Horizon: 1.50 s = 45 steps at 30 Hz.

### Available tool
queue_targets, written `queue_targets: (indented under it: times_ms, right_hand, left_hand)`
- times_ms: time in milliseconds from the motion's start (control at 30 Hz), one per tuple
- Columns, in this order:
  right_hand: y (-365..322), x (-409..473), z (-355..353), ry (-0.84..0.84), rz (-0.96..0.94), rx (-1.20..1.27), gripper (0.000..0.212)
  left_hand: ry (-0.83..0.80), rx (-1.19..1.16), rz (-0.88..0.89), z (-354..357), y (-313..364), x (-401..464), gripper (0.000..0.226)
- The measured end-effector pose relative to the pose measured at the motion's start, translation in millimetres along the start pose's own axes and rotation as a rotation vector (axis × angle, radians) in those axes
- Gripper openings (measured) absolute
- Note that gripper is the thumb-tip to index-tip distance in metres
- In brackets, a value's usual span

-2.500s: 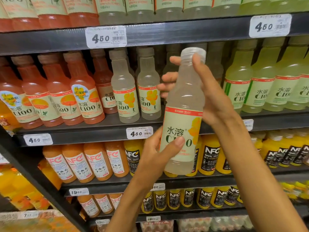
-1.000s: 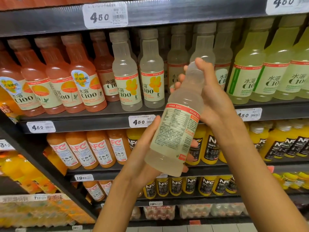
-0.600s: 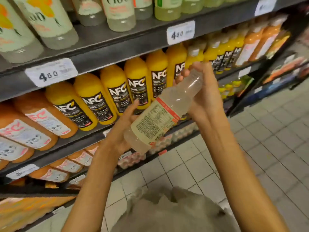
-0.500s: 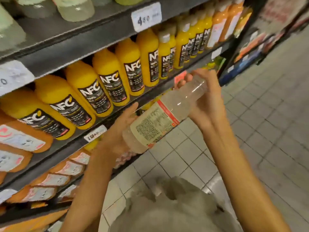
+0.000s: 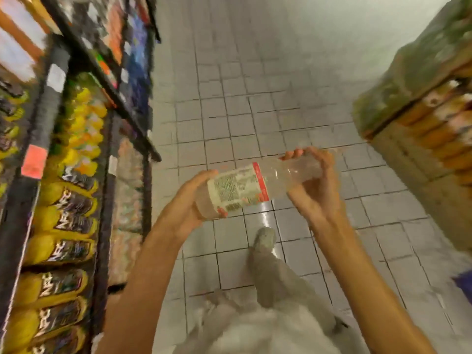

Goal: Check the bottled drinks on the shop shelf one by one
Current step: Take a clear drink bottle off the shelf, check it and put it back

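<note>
I hold a clear bottle of pale drink (image 5: 245, 187) nearly level over the aisle floor, its printed back label with a red band facing up. My left hand (image 5: 190, 205) cups its base, fingers wrapped under it. My right hand (image 5: 315, 185) grips the neck and cap end, so the cap is hidden. The shop shelf (image 5: 48, 116) runs along the left, blurred, with yellow NFC juice bottles (image 5: 66, 221) in rows.
Grey tiled floor (image 5: 242, 93) stretches ahead down the aisle. Stacked cartons and wrapped goods (image 5: 424, 139) stand at the right. My leg and shoe (image 5: 265, 241) show below the bottle. The picture is smeared by motion.
The view has swung away from the shelf to the right and down the aisle. The bottle has tipped from upright to nearly level, still held by both hands.
</note>
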State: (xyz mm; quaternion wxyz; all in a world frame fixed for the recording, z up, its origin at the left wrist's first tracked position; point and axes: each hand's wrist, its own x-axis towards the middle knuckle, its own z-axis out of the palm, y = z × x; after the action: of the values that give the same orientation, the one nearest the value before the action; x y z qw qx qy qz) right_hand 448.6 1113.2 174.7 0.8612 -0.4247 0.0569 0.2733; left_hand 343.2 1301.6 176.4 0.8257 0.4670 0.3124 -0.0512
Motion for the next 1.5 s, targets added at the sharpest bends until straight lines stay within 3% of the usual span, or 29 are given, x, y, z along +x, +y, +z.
queue_targets:
  times_ms: [100, 133, 167, 200, 233, 267, 433, 600, 800, 933, 1167, 1367, 1433, 1500]
  right_hand:
    - [-40, 21, -55, 0.187, -0.024, -0.083, 0.082]
    - [-53, 27, -69, 0.234, -0.077, -0.084, 0.083]
    - [-69, 33, -83, 0.211, -0.14, -0.039, 0.06]
    - [-85, 40, -95, 0.161, -0.149, 0.174, 0.027]
    - [-100, 43, -108, 0.171, -0.163, 0.382, 0.008]
    - [-115, 45, -123, 0.205, -0.186, 0.513, 0.004]
    - [-181, 49, -192, 0.388, -0.409, 0.762, 0.004]
    - [-233, 51, -258, 0.604, -0.602, 0.897, 0.004]
    - [-291, 76, -338, 0.761, -0.812, 1.025, 0.004]
    - [-329, 77, -381, 0.843, -0.973, 1.105, 0.013]
    - [-380, 31, -482, 1.052, -1.219, 1.1, 0.011]
    - [-429, -36, -597, 1.066, -1.336, 1.173, 0.009]
    - [-450, -63, -637, 1.08, -1.324, 1.128, 0.019]
    - [-472, -85, -678, 1.138, -1.286, 1.09, 0.035]
  left_hand:
    - [-0.127, 0.132, 0.002, 62, 13, 60, 0.018]
    - [-0.163, 0.174, -0.01, 85, 17, 79, 0.018]
    - [-0.198, 0.214, -0.014, 107, 21, 101, 0.017]
    - [-0.235, 0.261, -0.019, 131, 23, 121, 0.015]
    - [-0.28, 0.317, -0.026, 154, 23, 140, 0.017]
    - [-0.331, 0.383, -0.039, 178, 23, 158, 0.021]
    - [-0.594, 0.609, -0.106, 303, 5, 231, 0.023]
    - [-0.756, 0.726, -0.202, 425, -20, 286, 0.019]
    - [-0.957, 0.927, -0.227, 570, -54, 346, 0.025]
    - [-1.104, 1.125, -0.27, 668, -81, 368, 0.017]
    - [-1.306, 1.331, -0.366, 818, -188, 359, 0.022]
    - [-1.391, 1.378, -0.524, 939, -298, 326, 0.026]
    - [-1.477, 1.384, -0.512, 978, -331, 316, 0.029]
    - [-1.525, 1.394, -0.511, 1015, -365, 308, 0.016]
